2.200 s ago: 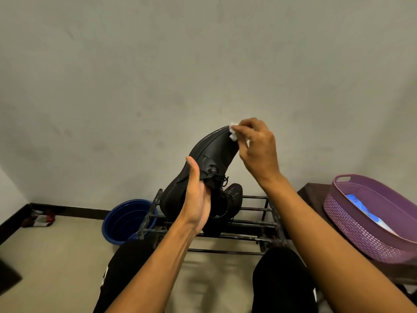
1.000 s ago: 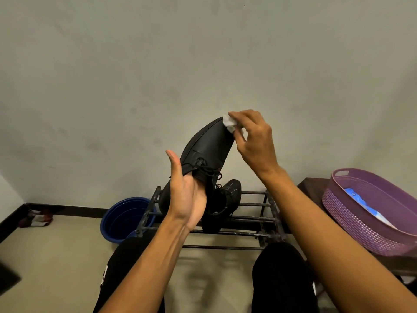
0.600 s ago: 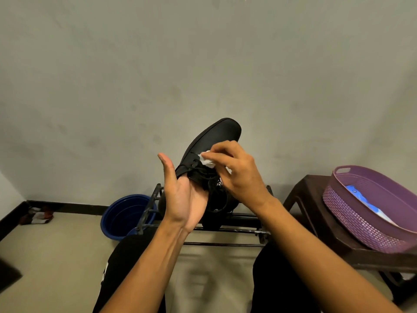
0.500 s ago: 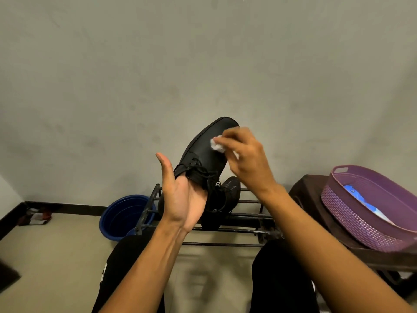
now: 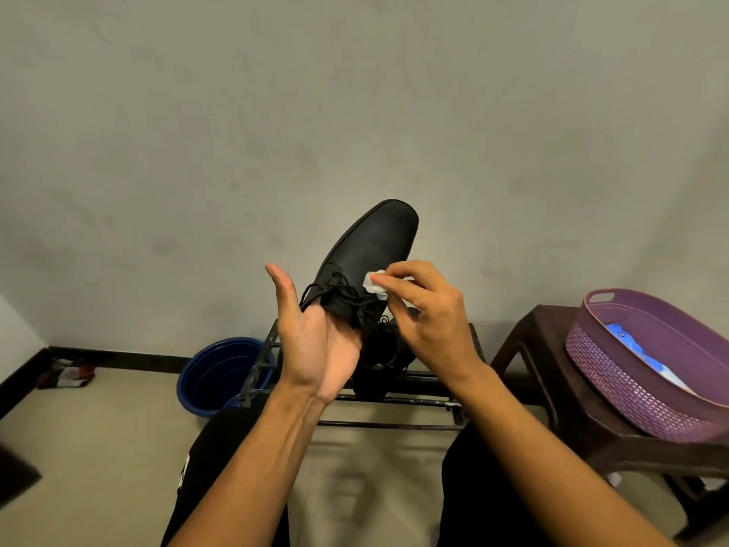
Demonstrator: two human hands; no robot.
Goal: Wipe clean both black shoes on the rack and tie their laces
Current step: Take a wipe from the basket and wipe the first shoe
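A black shoe (image 5: 374,250) is held up before the wall, toe up and far, by the left hand (image 5: 315,345). The thumb is raised straight and the fingers are hidden behind the shoe's heel end. A white wipe (image 5: 374,285) is pinched in the curled fingers of the right hand (image 5: 428,313) and pressed on the upper, just beside the loose laces (image 5: 343,296). A second shoe (image 5: 382,349) is seen on the rack (image 5: 398,400) behind the hands. A blue basin (image 5: 221,373) stands left of the rack, and a purple basket (image 5: 631,380) rests on a stool (image 5: 544,329) at the right.
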